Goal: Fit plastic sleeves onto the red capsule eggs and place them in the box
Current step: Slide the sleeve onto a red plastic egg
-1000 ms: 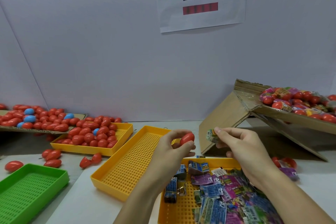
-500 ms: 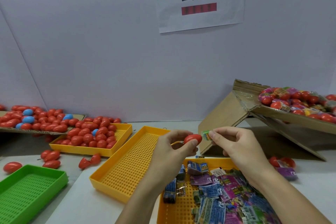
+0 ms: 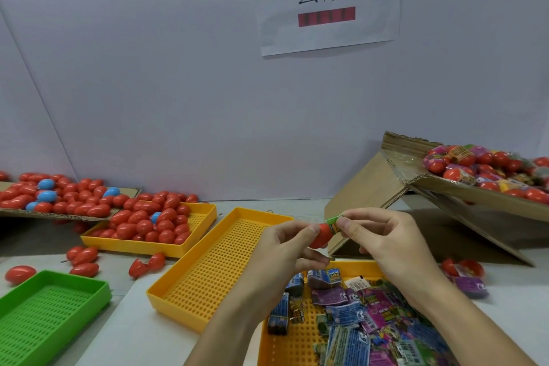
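Observation:
My left hand pinches a red capsule egg between thumb and fingers. My right hand pinches a green plastic sleeve, whose open end sits over the egg's right tip. Both hands hover above the table, in front of the tilted cardboard box, which holds several sleeved eggs. Loose flat sleeves fill a yellow tray under my wrists.
An empty yellow tray lies centre-left, a green tray at the lower left. Another yellow tray and a cardboard sheet at the left hold bare red and blue eggs. Loose eggs lie on the table. A sleeved egg rests on the right.
My two hands have come together: the egg moved right and the sleeve moved left until the sleeve's end reached the egg's tip.

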Motion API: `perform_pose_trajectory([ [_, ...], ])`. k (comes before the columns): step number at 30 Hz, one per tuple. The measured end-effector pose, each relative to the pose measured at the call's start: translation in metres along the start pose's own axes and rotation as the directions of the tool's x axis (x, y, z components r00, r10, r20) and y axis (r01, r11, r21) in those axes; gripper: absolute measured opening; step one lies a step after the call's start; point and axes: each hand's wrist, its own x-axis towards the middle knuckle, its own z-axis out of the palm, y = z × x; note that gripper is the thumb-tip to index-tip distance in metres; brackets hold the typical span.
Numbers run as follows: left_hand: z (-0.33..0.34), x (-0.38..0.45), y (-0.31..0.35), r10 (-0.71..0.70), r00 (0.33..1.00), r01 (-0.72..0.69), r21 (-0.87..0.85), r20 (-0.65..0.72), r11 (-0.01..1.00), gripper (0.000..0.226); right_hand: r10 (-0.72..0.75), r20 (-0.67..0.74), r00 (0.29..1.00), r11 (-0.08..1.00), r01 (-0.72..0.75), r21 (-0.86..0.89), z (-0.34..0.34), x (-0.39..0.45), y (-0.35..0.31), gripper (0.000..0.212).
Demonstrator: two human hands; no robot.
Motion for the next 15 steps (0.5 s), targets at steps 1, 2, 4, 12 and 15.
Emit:
perform_pose_trajectory([
  [1, -0.0002, -0.0002, 0.0003, 0.0, 1.0, 0.0, -0.003, 0.004, 1.0, 0.032, -0.003, 0.001, 1.0, 1.0, 0.003, -0.011, 0.0, 0.0001, 0.0005, 0.029],
  [2, -0.0004, -0.0002, 0.0006, 0.0, 1.0, 0.001, -0.011, 0.006, 1.0, 0.031, -0.005, 0.003, 1.0, 1.0, 0.005, -0.023, -0.0002, 0.0001, 0.0011, 0.029],
  [4, -0.0006, 0.0, 0.0006, -0.001, 1.0, 0.001, -0.02, 0.003, 1.0, 0.032, -0.008, 0.01, 1.0, 1.0, 0.008, -0.029, -0.0004, 0.0002, 0.0022, 0.028],
  [12, -0.0021, 0.0015, -0.0006, 0.011, 0.998, -0.014, -0.061, -0.057, 0.998, 0.044, -0.04, 0.07, 0.997, 0.999, 0.041, -0.014, 0.0006, -0.0007, 0.0022, 0.027],
  [15, -0.0022, 0.0017, -0.001, 0.026, 0.998, -0.03, -0.081, -0.057, 0.996, 0.041, -0.05, 0.05, 0.997, 0.999, 0.051, -0.01, 0.0011, -0.001, 0.0023, 0.025],
])
